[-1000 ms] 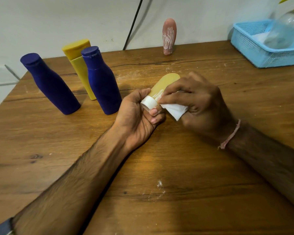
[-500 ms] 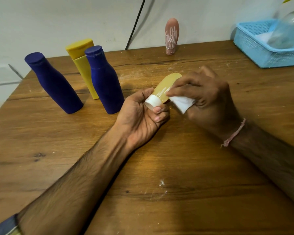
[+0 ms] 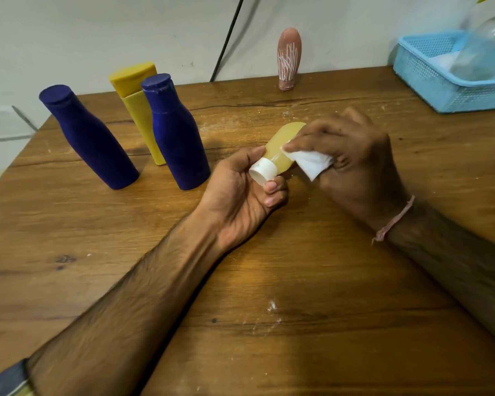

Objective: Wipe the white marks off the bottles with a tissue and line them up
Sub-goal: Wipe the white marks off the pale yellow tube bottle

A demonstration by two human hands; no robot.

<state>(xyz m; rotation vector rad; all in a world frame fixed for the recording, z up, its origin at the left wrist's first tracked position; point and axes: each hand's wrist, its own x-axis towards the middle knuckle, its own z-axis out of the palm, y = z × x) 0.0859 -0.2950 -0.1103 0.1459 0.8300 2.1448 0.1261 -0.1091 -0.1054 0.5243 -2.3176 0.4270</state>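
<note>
My left hand [image 3: 242,192] grips a small pale-yellow bottle [image 3: 280,144] by its white cap [image 3: 263,172], holding it tilted above the wooden table [image 3: 297,281]. My right hand [image 3: 352,164] pinches a folded white tissue [image 3: 312,162] against the bottle's side. Two dark blue bottles [image 3: 90,141] [image 3: 177,135] and a yellow flip-top bottle [image 3: 139,110] stand grouped at the left. A pink bottle [image 3: 288,58] with white scribbled marks stands alone at the table's back edge.
A light blue plastic basket [image 3: 446,81] sits at the back right corner, with a clear glass vessel [image 3: 486,52] in it. A black cable [image 3: 229,38] runs down the wall. White dust specks [image 3: 272,305] lie on the table near me.
My right hand has slid the tissue along the pale-yellow bottle, back toward the cap. The white streaks near the cap look fainter. The standing bottles have not moved.
</note>
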